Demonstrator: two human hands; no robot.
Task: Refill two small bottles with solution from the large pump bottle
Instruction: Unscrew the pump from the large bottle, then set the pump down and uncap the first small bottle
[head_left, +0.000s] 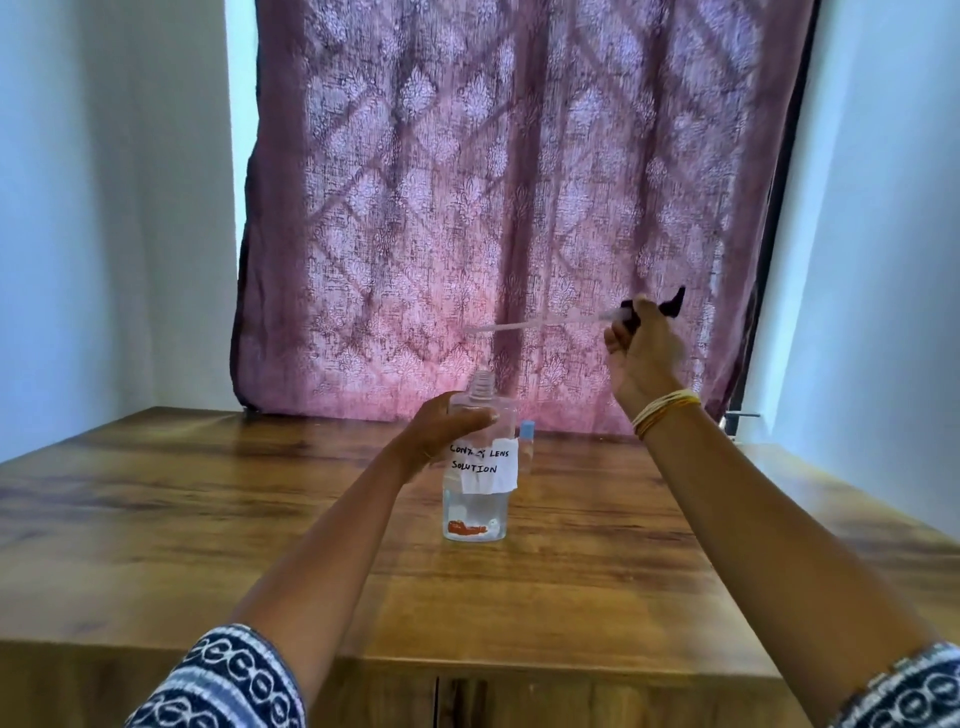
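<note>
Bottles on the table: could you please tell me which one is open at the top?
The large clear bottle with the handwritten label, gripped by the left hand: its threaded neck is bare. The small bottle behind it has a blue cap.

Two bottles; one pump

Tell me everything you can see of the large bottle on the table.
The large bottle is clear plastic, standing upright on the wooden table. Its threaded neck is open, the pump removed. A white paper label reads "contact lens solution" by hand. Clear liquid fills the lower part; something orange shows near the base. The left hand grips its shoulder. A small blue-capped bottle stands just behind it.
</note>
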